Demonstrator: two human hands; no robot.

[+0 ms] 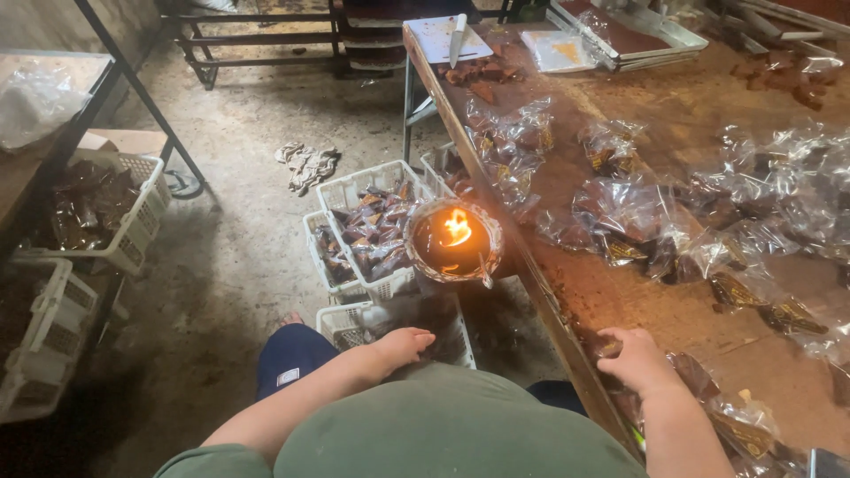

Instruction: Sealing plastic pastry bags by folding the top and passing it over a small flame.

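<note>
Rough wooden table (673,292) | crinkly clear packets (637,230) – right hand (636,358) touching

A rough packing workshop — long wooden table (673,115) strewn with cellophane packets (513,146) (crates (376,230) on concrete floor).

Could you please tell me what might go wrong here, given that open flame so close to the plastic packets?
The flame in the round container burns uncovered at the table edge, beside clear plastic packets; one might melt or catch. It also sits above the white baskets of wrapped pieces, so a knock could tip it in. The left hand and right hand work close below it, so a reach upward might risk a burn.
</note>
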